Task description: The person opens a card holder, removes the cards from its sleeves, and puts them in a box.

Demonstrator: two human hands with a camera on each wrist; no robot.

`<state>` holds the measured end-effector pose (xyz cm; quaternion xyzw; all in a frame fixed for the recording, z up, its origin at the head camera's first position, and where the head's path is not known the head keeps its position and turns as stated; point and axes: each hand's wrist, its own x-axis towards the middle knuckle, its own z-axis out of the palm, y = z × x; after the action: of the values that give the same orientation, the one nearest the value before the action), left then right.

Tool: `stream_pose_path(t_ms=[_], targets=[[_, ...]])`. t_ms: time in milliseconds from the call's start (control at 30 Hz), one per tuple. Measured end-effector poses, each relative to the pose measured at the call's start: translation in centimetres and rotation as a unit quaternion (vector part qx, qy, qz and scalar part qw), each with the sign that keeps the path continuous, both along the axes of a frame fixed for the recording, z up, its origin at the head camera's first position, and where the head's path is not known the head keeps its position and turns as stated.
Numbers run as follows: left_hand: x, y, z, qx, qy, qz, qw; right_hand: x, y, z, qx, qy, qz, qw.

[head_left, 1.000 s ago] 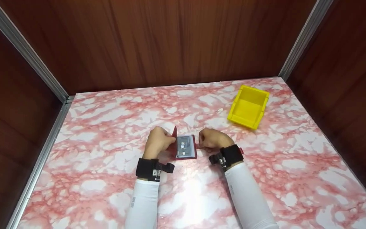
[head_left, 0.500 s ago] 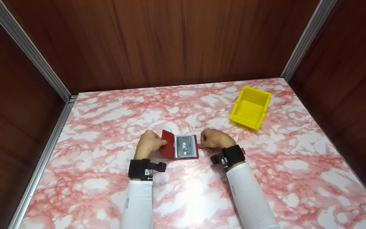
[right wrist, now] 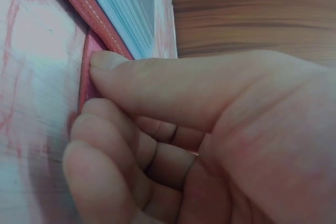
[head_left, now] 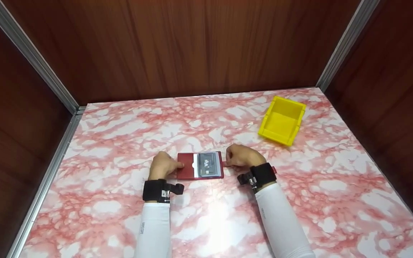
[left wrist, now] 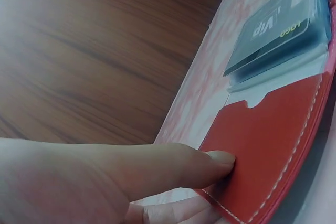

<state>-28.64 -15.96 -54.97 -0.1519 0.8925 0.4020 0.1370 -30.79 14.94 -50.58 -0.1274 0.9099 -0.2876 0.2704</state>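
Observation:
A red card holder (head_left: 186,167) lies opened out on the table, with a stack of clear sleeves on its right half. The top sleeve shows a grey card (left wrist: 273,27) printed "Vip". My left hand (head_left: 162,165) pinches the outer edge of the left cover, thumb on its inner face and fingers underneath. At the opposite side, my right hand (head_left: 245,156) pinches the holder's short red strap (right wrist: 89,72) between thumb and curled fingers. Part of the strap is hidden by the thumb.
A yellow bin (head_left: 281,122) stands at the back right of the pink-and-white marbled table (head_left: 127,136). Brown wood-grain panels (head_left: 199,46) with metal corner strips wall in the back and both sides.
My left hand has swung the cover from upright down to the left until it lies nearly flat. The right hand has kept its pinch on the strap, almost still.

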Motion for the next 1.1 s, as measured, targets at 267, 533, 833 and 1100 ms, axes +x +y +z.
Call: stream_pose_path(t_ms=[267, 533, 833, 1100], targets=[[-1.8, -0.8, -2.5, -0.035, -0.004, -0.005, 0.9994, 0.0, 0.0, -0.1, 0.007, 0.004, -0.005, 1.0], [0.8, 1.1, 2.2, 0.003, -0.033, 0.032, 0.9989, 0.1, 0.0, -0.2, -0.011, -0.009, -0.013, 0.9998], [0.3, 1.5, 1.2, -0.012, 0.01, 0.003, 0.9999, 0.1, 0.1, -0.1, -0.021, -0.014, -0.011, 0.9996], [0.6, 2.4, 1.6, 0.002, -0.001, 0.001, 1.0, 0.2, -0.1, 0.0, -0.006, -0.007, -0.006, 0.9999]])
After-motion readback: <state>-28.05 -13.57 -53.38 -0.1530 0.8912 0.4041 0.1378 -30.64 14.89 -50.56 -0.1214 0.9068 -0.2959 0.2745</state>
